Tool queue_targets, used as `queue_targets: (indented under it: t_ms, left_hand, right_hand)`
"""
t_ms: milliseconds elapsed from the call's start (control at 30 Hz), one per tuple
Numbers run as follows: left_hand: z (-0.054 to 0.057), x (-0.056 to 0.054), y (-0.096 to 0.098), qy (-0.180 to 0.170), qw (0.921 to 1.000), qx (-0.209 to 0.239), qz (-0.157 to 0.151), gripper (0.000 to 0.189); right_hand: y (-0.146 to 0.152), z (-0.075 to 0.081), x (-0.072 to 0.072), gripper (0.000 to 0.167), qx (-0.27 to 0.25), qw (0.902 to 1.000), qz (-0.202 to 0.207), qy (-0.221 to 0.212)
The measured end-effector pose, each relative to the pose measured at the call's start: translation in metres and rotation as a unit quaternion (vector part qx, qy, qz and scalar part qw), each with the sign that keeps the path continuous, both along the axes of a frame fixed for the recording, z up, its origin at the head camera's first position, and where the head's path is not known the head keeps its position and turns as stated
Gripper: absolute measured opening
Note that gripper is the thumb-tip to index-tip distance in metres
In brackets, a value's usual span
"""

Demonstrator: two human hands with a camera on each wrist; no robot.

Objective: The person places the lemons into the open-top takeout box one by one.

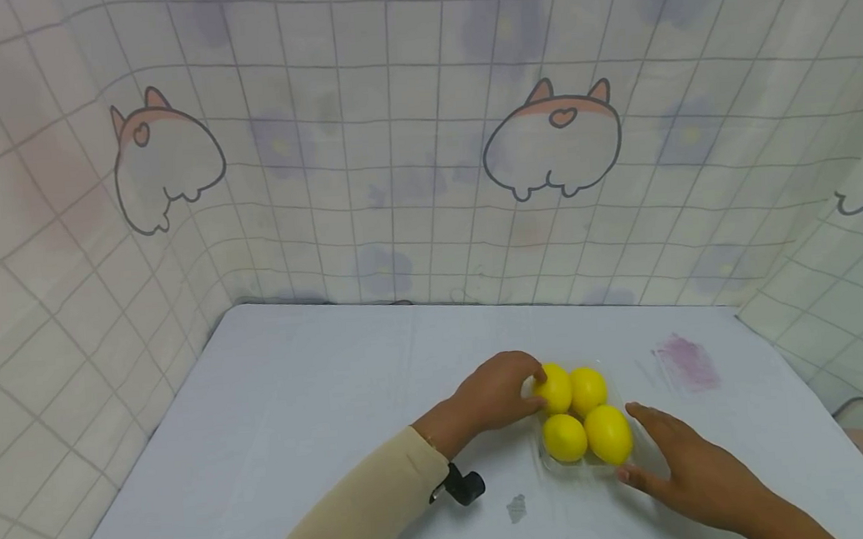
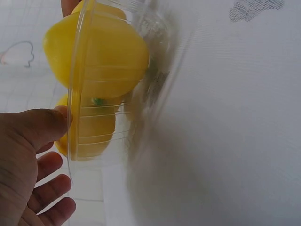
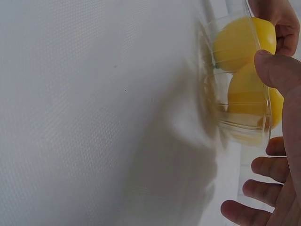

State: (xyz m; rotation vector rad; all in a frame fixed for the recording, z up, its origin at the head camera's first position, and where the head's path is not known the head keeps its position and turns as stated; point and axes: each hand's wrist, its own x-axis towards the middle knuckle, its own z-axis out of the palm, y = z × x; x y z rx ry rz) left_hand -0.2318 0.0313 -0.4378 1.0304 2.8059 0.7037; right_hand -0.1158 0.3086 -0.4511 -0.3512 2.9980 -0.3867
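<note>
Several yellow lemons (image 1: 609, 435) sit close together in a clear plastic container (image 1: 582, 468) on the table. My left hand (image 1: 496, 392) pinches the far-left lemon (image 1: 556, 389) between thumb and fingers. In the left wrist view, its thumb lies at the rim of the container (image 2: 75, 122), against a lemon (image 2: 94, 136); the other fingers are bent and partly hidden. My right hand (image 1: 704, 472) is spread at the container's right side, thumb and fingers apart. The right wrist view shows its thumb by the rim near a lemon (image 3: 247, 92), fingers loose and holding nothing.
A white cloth covers the table (image 1: 320, 394). A pink stain (image 1: 688, 363) lies to the right of the container, and a grey patch (image 1: 517, 508) in front of it. A black device (image 1: 464, 484) sits at my left wrist. Checked curtains (image 1: 422, 136) surround the table.
</note>
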Motion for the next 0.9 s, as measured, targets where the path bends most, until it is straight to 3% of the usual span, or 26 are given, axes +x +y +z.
queue_targets:
  t_ms: [333,567,700,900]
  left_hand:
    - [-0.006,-0.002,-0.012,0.027,0.9994,0.02,-0.006,0.034]
    - [-0.002,0.001,-0.028,0.057,0.9979,0.032,0.003,0.036]
    - [0.002,0.006,-0.046,0.07,0.997,0.032,0.004,0.035]
    - [0.004,0.014,-0.088,0.085,0.9959,0.024,0.021,0.035]
  right_hand:
    - [-0.002,0.0,0.0,0.101,-0.003,0.9998,-0.001,0.017]
    - [-0.005,-0.001,-0.001,0.099,-0.006,0.9994,0.003,0.035]
    - [-0.005,0.0,0.0,0.099,-0.005,0.9992,0.005,0.04]
    - [0.001,0.004,0.003,0.102,0.005,0.9999,-0.012,0.008]
